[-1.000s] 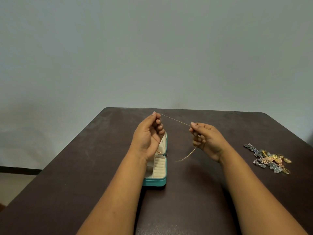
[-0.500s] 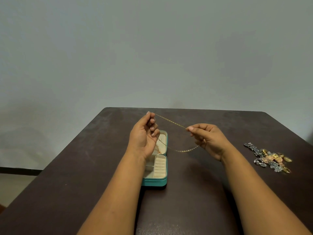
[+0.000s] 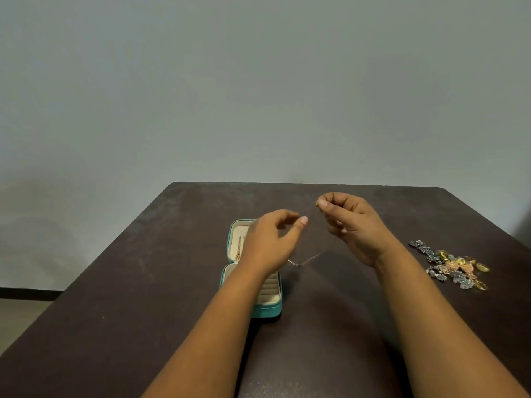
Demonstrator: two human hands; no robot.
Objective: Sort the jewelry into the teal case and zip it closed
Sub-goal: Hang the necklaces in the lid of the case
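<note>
From the head view, the right hand (image 3: pixel 352 225) pinches one end of a thin gold chain (image 3: pixel 307 259), which hangs down in a loop. The left hand (image 3: pixel 273 242) is blurred; I cannot tell if it holds the chain. The teal case (image 3: pixel 267 310) lies open near the middle of the worktop (image 3: pixel 143 311), one gold piece (image 3: pixel 238 248) already inside. A jewelry pile (image 3: pixel 454 265) waits near the right edge, so much is left, and the zip is undone.

Your open case (image 3: pixel 267 310) sits mid-table (image 3: pixel 143 326), chain (image 3: pixel 306 259) dangling just right of it, and the jewelry pile (image 3: pixel 452 265) well off to its right.
</note>
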